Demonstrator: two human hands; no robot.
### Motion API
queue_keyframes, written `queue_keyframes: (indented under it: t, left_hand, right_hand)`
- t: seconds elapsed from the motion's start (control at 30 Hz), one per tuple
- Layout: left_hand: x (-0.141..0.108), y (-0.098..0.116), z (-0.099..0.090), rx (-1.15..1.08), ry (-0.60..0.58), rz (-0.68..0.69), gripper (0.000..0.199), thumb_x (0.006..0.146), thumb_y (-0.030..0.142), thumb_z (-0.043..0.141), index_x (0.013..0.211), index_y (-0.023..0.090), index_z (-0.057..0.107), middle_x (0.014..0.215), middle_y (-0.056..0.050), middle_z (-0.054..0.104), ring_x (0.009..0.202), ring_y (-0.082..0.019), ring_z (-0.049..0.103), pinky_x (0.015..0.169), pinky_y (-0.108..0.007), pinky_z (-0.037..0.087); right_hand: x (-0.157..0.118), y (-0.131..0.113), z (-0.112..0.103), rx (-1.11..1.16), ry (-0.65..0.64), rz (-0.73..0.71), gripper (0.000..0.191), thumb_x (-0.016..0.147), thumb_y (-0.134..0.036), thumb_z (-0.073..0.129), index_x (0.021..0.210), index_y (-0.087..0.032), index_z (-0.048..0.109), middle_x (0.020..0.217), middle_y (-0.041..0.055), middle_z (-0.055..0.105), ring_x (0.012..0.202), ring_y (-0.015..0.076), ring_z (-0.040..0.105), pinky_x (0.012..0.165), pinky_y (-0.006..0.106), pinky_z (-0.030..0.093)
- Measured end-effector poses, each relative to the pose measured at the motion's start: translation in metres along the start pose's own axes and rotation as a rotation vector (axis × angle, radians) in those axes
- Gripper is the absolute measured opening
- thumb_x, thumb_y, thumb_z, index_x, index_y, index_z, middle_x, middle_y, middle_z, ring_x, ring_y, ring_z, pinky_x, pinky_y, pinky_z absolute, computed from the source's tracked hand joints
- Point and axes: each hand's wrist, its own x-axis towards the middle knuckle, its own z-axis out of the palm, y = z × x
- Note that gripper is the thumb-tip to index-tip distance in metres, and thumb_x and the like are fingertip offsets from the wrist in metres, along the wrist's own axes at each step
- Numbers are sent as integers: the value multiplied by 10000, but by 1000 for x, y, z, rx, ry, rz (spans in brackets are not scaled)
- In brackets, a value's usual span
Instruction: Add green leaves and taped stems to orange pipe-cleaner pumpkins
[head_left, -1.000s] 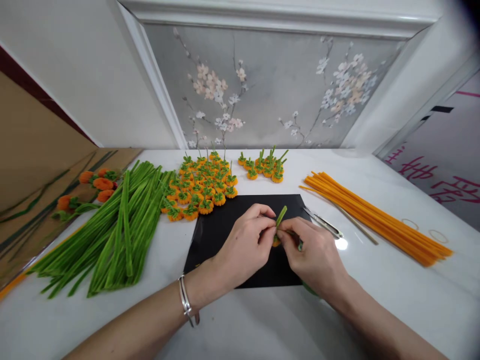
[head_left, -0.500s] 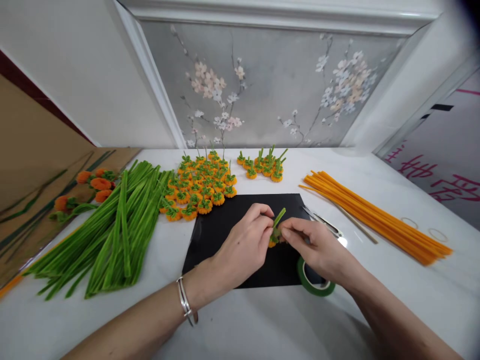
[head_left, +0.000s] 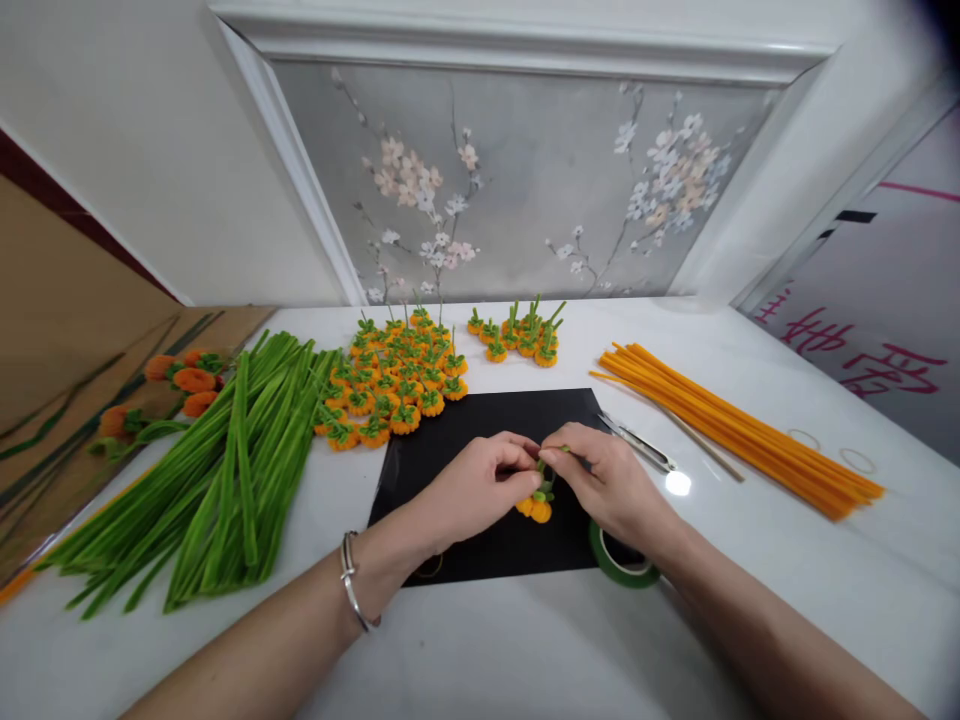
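Note:
A small orange pumpkin-like piece [head_left: 535, 508] with green leaves and a green stem is between my two hands, over the black mat [head_left: 457, 430]. My left hand [head_left: 480, 487] pinches it from the left. The fingertips of my right hand [head_left: 611, 483] are closed on its green stem at the top. A roll of green tape [head_left: 624, 572] lies at the mat's lower right corner, partly under my right wrist. Scissors [head_left: 637, 441] rest at the mat's right edge.
Green fuzzy stems [head_left: 240, 470] lie in a large pile at the left, beside orange flowers [head_left: 193, 380]. Several finished orange pieces [head_left: 405, 418] stand behind the mat, with a smaller group [head_left: 546, 352] further right. Orange fuzzy stems [head_left: 735, 425] and a thin stick [head_left: 701, 443] lie right.
The orange piece has tilted and shows more of its orange underside. My right fingers have moved up onto the green stem, which no longer sticks up freely. The view has shifted slightly.

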Motion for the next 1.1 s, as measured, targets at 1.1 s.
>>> queue_keyframes:
  t: [1.1]
  left_hand:
    - [-6, 4, -5, -277, 15, -62, 308, 886, 339, 467, 708, 141, 622, 924, -43, 575, 768, -124, 551, 672, -248, 452]
  right_hand:
    - [-7, -5, 2, 261, -4, 152, 206, 892, -323, 489, 792, -182, 601, 650, -15, 526, 567, 106, 444, 520, 214, 372]
